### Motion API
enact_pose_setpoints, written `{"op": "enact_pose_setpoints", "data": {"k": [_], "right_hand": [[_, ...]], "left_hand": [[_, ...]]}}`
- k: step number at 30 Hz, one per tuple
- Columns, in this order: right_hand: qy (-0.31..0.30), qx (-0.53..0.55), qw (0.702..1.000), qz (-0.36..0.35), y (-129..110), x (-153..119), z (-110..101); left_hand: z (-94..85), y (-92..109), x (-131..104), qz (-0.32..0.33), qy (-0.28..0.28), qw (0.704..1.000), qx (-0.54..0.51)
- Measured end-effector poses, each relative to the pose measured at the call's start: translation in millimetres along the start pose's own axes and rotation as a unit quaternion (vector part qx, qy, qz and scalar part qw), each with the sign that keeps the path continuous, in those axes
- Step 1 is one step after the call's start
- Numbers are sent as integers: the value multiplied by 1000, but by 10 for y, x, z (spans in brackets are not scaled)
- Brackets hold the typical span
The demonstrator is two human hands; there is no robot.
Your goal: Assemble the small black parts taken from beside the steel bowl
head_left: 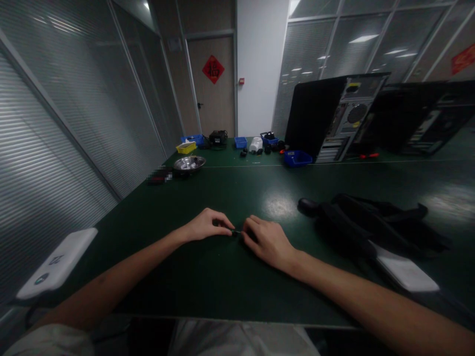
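Inward from the middle of the desk's (208,284) front edge, the left hand (206,225) pinches a small dark part (234,232), thumb and forefinger nearly together; the right hand (267,241) curls just beside it (whether gripping its thin end, I cannot tell); a bowl (188,169) stands near the left edge

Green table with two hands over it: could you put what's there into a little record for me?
Surface: green table
Left hand: seems to pinch a tiny dark piece
Right hand: fingertips close to that piece; contact unclear
Right side: black strapped item
Farther back: metal bowl, blue tray, black computer case
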State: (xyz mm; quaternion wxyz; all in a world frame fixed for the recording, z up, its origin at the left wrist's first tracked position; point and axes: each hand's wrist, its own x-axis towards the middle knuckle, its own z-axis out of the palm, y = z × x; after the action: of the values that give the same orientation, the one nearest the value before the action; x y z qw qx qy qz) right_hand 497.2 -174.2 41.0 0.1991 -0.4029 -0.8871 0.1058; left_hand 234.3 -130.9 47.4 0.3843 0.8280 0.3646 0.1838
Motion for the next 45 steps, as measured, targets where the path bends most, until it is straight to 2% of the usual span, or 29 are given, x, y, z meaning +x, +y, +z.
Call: {"op": "enact_pose_setpoints", "data": {"k": [11, 20, 32, 36, 40, 43, 45], "right_hand": [[0, 22, 1000, -8, 40, 11, 36], [-9, -16, 999, -32, -21, 22, 72], [-3, -3, 999, -44, 19, 37, 114], [-4, -16, 999, -41, 13, 28, 105], [-1, -19, 999, -41, 5, 27, 95], [3, -13, 999, -38, -1, 31, 89], [1, -8, 999, -34, -7, 32, 83]], "left_hand": [[-3, 30, -2, -9, -11, 1000, -22], [88, 36, 9, 8, 5, 1000, -10], [118, 30, 0, 1, 24, 1000, -19], [94, 47, 6, 26, 18, 998, -45], [69, 27, 20, 15, 56, 998, -32], [84, -30, 38, -9, 104, 994, 17], [106, -66, 51, 5, 116, 992, 54]]}}
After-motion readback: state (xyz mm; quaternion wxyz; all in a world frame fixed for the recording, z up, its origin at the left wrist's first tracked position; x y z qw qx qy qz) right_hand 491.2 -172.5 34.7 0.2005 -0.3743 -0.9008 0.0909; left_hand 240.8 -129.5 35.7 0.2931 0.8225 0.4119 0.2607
